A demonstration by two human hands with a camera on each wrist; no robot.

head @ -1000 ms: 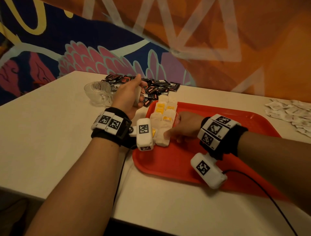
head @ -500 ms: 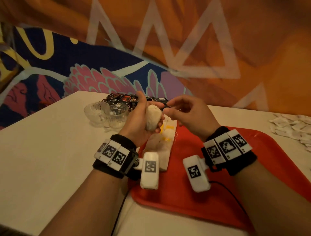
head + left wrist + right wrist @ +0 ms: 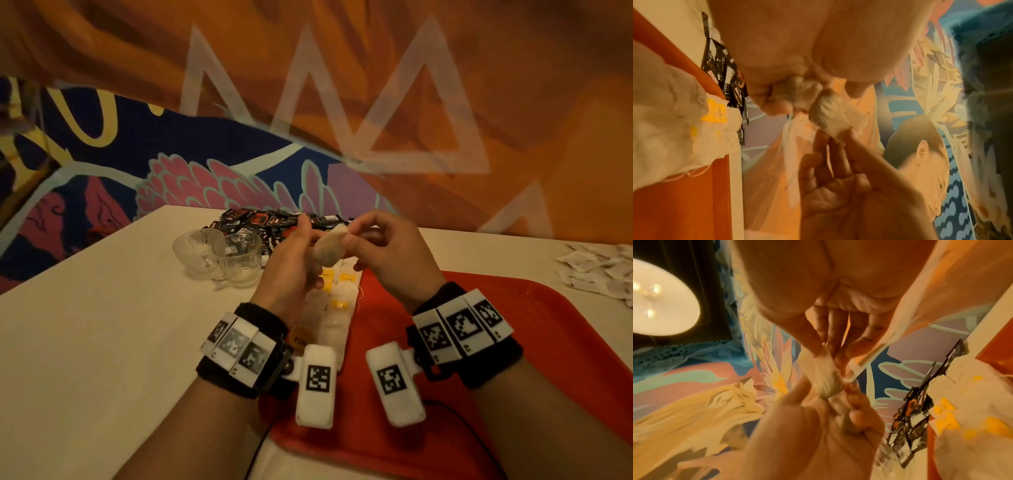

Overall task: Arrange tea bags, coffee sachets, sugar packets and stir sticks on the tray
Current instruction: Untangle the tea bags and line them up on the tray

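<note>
1. Two hands meet above the near-left part of the red tray [image 3: 513, 308]: the left hand [image 3: 291, 260] curls round a small bundle of tea bags [image 3: 328, 250], and the right hand [image 3: 387, 253] pinches the top one between thumb and fingertips [image 3: 819, 346].
2. The bundle is held in the air, clear of the tray and above the row of laid tea bags [image 3: 337, 308] along the tray's left edge.
3. The bags look very light, soft and crushable; the paper gives under the fingers and would likely tear if tugged hard.
4. A light pinch at a bag's folded upper end seems safest, not at the filled middle; thin strings [image 3: 694, 173] trail loose and could snag a neighbour.
5. Dark coffee sachets [image 3: 274, 221] lie heaped on the table beyond, two glass cups [image 3: 219, 255] to the left, and white sugar packets [image 3: 603, 270] far right, all off the tray.
</note>
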